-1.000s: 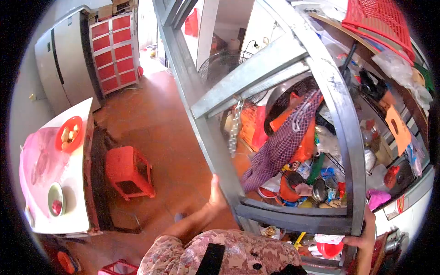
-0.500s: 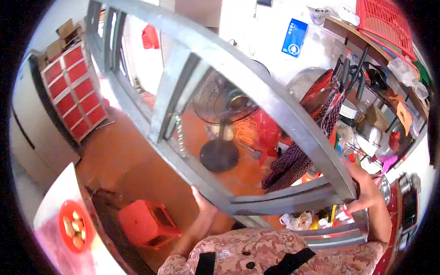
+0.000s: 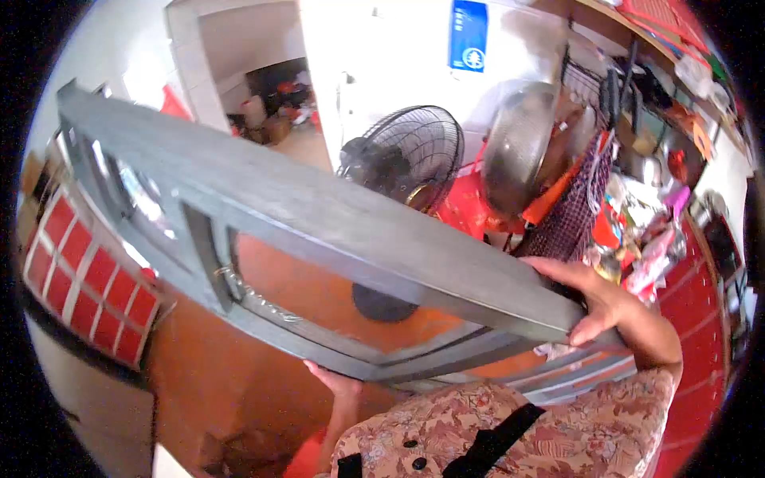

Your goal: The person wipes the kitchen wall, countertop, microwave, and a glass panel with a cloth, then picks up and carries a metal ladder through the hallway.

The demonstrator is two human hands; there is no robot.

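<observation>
A long grey metal ladder-like frame (image 3: 343, 215) with crossbars slants across the head view, its far end up at the left. A thin chain (image 3: 255, 299) hangs inside one of its openings. My right hand (image 3: 594, 299) is wrapped over the upper rail near the close end, thumb on the near side. Below, my left hand (image 3: 339, 384) holds the lower rail; some of its fingers are hidden by the metal. More grey bars show in front of my floral-patterned clothing (image 3: 478, 422).
Behind the frame stands a black fan (image 3: 402, 155). A metal colander (image 3: 518, 147) and cluttered shelves (image 3: 661, 111) line the right side. At left is a red-panelled cabinet (image 3: 92, 279); a doorway (image 3: 255, 80) opens at the back. The floor (image 3: 207, 358) is reddish-brown.
The frame has tilted so its upper rail shows broadside, and its far end sits lower and further left. The view has turned; the doorway now shows. Both hands keep their hold.
</observation>
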